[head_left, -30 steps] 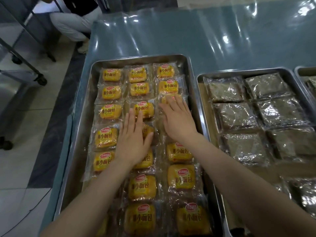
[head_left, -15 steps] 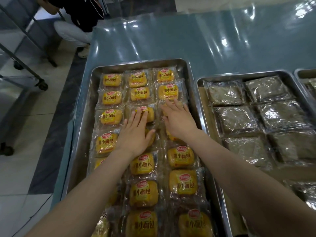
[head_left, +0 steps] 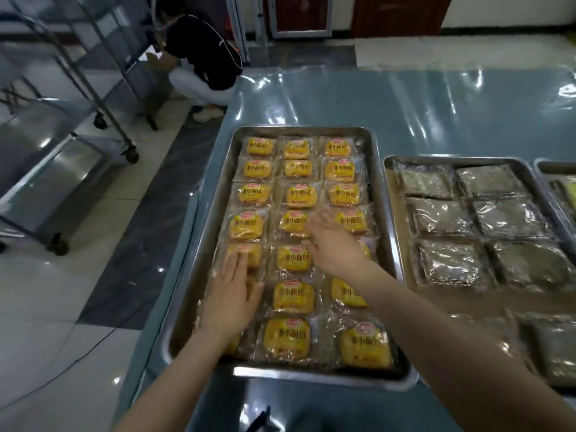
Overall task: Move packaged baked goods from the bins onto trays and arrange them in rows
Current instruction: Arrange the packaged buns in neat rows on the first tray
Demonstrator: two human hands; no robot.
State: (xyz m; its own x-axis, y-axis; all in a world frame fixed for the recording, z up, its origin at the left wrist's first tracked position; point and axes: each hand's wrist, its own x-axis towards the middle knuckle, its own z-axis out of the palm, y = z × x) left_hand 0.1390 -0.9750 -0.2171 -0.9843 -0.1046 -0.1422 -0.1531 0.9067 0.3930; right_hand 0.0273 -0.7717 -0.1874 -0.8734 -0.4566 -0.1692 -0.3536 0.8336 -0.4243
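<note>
Head view: left hand (head_left: 232,294) and right hand (head_left: 335,244), both flat with straight fingers on yellow bread packets (head_left: 299,196) in steel tray (head_left: 299,129). Right of them: second tray (head_left: 452,159) of dark packets (head_left: 441,217). Beyond the left hand: crouching person (head_left: 208,57), trolley (head_left: 62,157).

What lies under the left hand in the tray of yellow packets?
The left hand rests flat on the left column of the tray. One yellow packet shows at its fingertips; whatever lies under the palm is covered.

Table (head_left: 405,101): glossy teal cover. Floor (head_left: 40,294): pale tiles, with a dark strip beside the table. Wheeled steel carts (head_left: 62,169) stand at left. A person (head_left: 205,57) crouches beyond them.
</note>
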